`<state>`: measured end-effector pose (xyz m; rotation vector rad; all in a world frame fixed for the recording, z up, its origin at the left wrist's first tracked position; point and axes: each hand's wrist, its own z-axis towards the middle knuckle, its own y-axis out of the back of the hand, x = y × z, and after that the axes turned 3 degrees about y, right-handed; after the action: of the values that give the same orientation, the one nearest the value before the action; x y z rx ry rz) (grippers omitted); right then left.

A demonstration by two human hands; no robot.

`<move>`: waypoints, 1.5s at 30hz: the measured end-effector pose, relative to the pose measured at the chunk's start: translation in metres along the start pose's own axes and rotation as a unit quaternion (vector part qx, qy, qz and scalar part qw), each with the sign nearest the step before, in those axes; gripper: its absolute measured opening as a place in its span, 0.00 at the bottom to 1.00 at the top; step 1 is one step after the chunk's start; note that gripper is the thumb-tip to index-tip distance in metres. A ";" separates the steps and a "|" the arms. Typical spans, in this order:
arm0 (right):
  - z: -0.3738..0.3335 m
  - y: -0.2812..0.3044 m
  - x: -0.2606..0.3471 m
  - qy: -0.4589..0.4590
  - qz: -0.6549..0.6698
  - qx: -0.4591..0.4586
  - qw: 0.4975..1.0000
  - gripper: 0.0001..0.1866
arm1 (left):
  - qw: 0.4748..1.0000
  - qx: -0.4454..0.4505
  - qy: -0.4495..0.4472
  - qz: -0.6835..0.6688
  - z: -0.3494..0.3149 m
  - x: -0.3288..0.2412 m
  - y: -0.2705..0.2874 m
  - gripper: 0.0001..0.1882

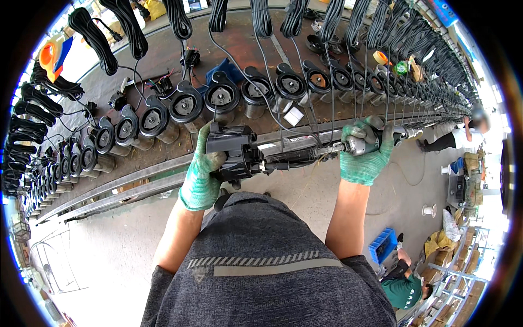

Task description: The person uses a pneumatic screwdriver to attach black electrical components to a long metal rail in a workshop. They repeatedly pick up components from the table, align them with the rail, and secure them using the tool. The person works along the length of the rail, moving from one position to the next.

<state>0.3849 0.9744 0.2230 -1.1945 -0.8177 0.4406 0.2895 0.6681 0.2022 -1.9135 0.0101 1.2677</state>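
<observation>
Both the left hand and the right hand wear knitted work gloves in mottled green and white, with ribbed cuffs ending at the wrists. The forearms are bare up to short sleeves. The shirt is dark heathered grey, with a pale grey band and a row of slanted grey dashes across the chest, plus a small triangular mark.

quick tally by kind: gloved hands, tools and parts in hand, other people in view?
Green-gloved hands: 2, left hand, right hand
Black motor housing in the left hand: 1
Power screwdriver in the right hand: 1
Other people: 2, one crouching, one standing
Total: 6
</observation>
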 end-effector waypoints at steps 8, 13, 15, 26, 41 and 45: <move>-0.003 0.003 -0.001 0.004 0.025 0.012 1.000 0.10 | 0.999 -0.027 0.020 -0.033 -0.005 0.013 0.008 0.52; -0.006 -0.002 -0.001 -0.027 0.009 0.048 0.998 0.10 | 0.999 -0.035 0.030 -0.027 -0.005 0.016 0.011 0.50; -0.007 -0.003 -0.003 -0.033 0.007 0.074 0.997 0.10 | 0.998 -0.045 0.034 -0.017 -0.007 0.010 0.005 0.48; -0.018 0.000 -0.014 0.034 -0.034 0.022 0.999 0.08 | 0.998 -0.041 -0.018 -0.033 -0.008 0.015 0.004 0.46; -0.016 0.014 -0.016 0.004 -0.002 -0.114 0.994 0.08 | 0.976 0.034 -0.191 0.096 0.001 0.019 -0.005 0.49; -0.009 0.013 -0.016 0.014 -0.021 -0.157 0.987 0.08 | 0.979 0.007 -0.182 0.093 -0.001 0.019 -0.009 0.50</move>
<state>0.3828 0.9622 0.2045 -1.4672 -0.9091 0.2655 0.3034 0.6814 0.1938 -1.6721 0.0082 1.7259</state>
